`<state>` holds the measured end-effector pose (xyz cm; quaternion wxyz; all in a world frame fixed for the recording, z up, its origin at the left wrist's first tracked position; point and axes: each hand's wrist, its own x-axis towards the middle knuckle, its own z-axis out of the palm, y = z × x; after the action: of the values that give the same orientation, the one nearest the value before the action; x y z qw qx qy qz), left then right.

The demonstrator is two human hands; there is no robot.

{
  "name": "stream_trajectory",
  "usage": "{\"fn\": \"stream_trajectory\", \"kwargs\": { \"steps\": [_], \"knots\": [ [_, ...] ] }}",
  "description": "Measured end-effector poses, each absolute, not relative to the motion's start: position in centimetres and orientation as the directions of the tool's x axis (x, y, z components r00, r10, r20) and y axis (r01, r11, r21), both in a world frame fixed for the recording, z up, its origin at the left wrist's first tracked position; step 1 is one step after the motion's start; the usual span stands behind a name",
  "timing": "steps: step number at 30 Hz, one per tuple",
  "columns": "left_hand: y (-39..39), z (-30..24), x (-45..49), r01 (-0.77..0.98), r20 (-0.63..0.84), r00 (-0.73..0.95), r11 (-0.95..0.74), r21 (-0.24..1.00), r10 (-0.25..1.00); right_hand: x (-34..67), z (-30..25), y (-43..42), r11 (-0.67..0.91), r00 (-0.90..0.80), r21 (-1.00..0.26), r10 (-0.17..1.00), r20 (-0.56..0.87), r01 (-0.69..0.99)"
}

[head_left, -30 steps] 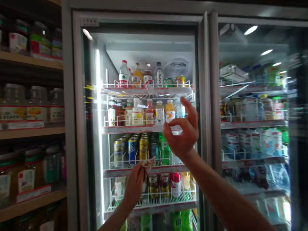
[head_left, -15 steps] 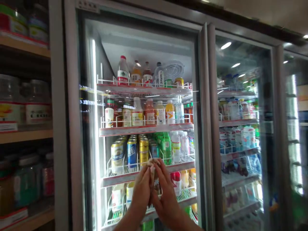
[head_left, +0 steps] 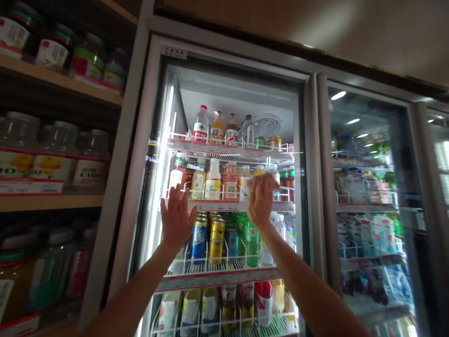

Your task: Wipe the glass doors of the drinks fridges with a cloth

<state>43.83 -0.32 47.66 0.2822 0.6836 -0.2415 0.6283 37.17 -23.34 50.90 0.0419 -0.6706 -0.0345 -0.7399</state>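
My left hand (head_left: pixel 177 219) is raised flat, its fingers stretched and apart, before the left part of the glass cooler door (head_left: pixel 224 84). My right hand (head_left: pixel 260 203) is up in front of the second shelf, closed around a crumpled brownish cloth (head_left: pixel 272 181). Only a bit of the cloth shows past the fingers, and motion blurs it. Whether either palm touches the glass I cannot tell. Behind the hands stand juice bottles (head_left: pixel 213 181), a blue can (head_left: pixel 199 238), a gold can (head_left: pixel 217 238) and green bottles (head_left: pixel 251 238).
Wooden shelves (head_left: pixel 52 203) with bottles and price strips stand at the left. A metal door frame (head_left: pixel 317 187) parts this cooler from a second glass-fronted one (head_left: pixel 368 112) at the right. On the top shelf are several bottles (head_left: pixel 201 125) and a round fan grille (head_left: pixel 268 125).
My hands were together low in the middle around the cloth. They have parted and risen, the left one opening to the left, the right one going right with the cloth. The view has tilted up.
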Motion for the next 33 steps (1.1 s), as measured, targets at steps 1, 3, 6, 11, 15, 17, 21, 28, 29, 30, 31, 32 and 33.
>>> {"fn": "stream_trajectory", "kwargs": {
  "steps": [1,3,6,11,15,17,21,28,29,30,31,32,33],
  "knots": [
    [-0.5,48.0,44.3,-0.665,0.997,0.081,-0.744,0.063,0.011,38.1,50.4,-22.0,-0.990,-0.039,0.106,0.103,0.994,0.092],
    [-0.8,48.1,44.9,-0.632,0.999,0.041,-0.775,0.019,-0.009,39.1,49.6,-20.7,-0.928,0.124,0.361,0.371,0.920,0.093],
    [-0.8,47.6,45.5,-0.590,0.999,-0.026,-0.805,-0.054,-0.048,38.8,50.7,-23.8,-0.923,0.145,0.384,0.382,0.913,0.010],
    [-0.5,47.1,46.0,-0.545,0.992,-0.111,-0.830,-0.117,-0.067,38.3,54.2,-27.6,-0.979,-0.188,-0.186,-0.168,0.968,-0.085],
    [-0.6,47.2,46.1,-0.548,0.990,-0.130,-0.827,-0.125,-0.063,39.2,52.0,-22.8,-0.953,0.045,0.297,0.295,0.954,-0.052],
    [-0.5,47.2,46.1,-0.553,0.990,-0.122,-0.823,-0.130,-0.074,38.8,51.3,-23.1,-0.932,0.097,0.355,0.348,0.932,-0.066],
    [-0.3,47.0,46.0,-0.564,0.990,-0.098,-0.814,-0.141,-0.104,36.6,53.0,-30.8,-0.980,-0.169,-0.114,-0.086,0.982,-0.163],
    [-0.4,47.0,46.1,-0.582,0.987,-0.129,-0.798,-0.158,-0.101,38.4,55.7,-31.0,-0.987,-0.140,0.017,0.039,0.989,-0.158],
    [-0.3,46.9,46.2,-0.582,0.986,-0.132,-0.797,-0.160,-0.101,38.6,56.1,-30.4,-0.983,-0.076,0.109,0.121,0.990,-0.149],
    [-0.3,46.8,46.2,-0.581,0.986,-0.135,-0.797,-0.162,-0.103,38.7,56.5,-30.3,-0.978,-0.041,0.146,0.153,0.987,-0.149],
    [-0.3,46.7,46.2,-0.580,0.985,-0.138,-0.798,-0.166,-0.105,38.5,57.2,-30.6,-0.979,-0.038,0.130,0.138,0.990,-0.160],
    [-0.2,46.6,46.1,-0.577,0.984,-0.145,-0.799,-0.170,-0.105,38.1,58.0,-31.2,-0.982,-0.068,0.067,0.081,0.994,-0.178],
    [-0.2,46.7,46.1,-0.572,0.983,-0.155,-0.802,-0.173,-0.101,37.7,58.8,-32.0,-0.980,-0.121,-0.024,0.000,0.993,-0.197]
  ]
}}
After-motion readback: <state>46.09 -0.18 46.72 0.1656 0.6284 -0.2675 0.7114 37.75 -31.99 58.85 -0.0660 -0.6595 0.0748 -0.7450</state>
